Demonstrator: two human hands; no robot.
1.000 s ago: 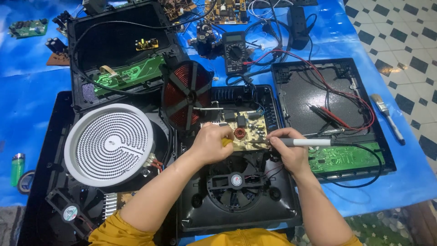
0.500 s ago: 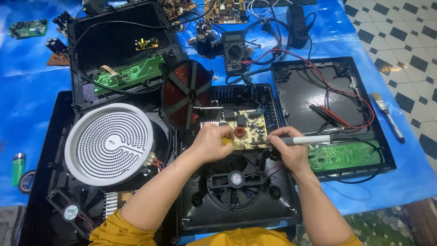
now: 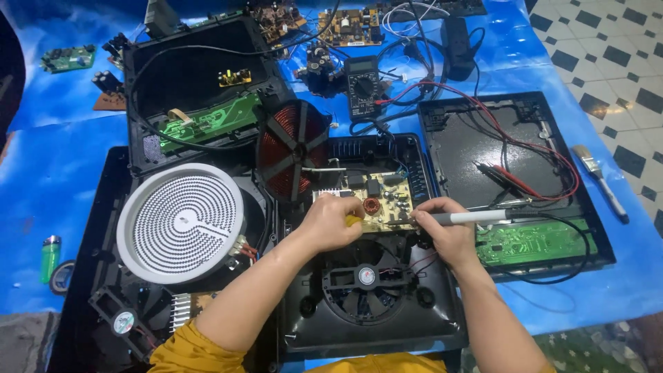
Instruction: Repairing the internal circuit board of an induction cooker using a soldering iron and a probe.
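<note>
my left hand (image 3: 331, 222) pinches the yellowish circuit board (image 3: 376, 200) at its edge, over the open cooker base (image 3: 366, 297). my right hand (image 3: 445, 231) grips a soldering iron (image 3: 476, 217). the board looks light, stiff and fragile; best held by its edges.

Bright, even light is falling from above, washing the blue sheet (image 3: 41, 179) in pale glare patches. Soft shadows are sitting under the hands (image 3: 331, 224). Focus is holding sharp across the middle, while the edges are bowing slightly and the tiled floor (image 3: 615, 48) is softening toward the corner.
</note>
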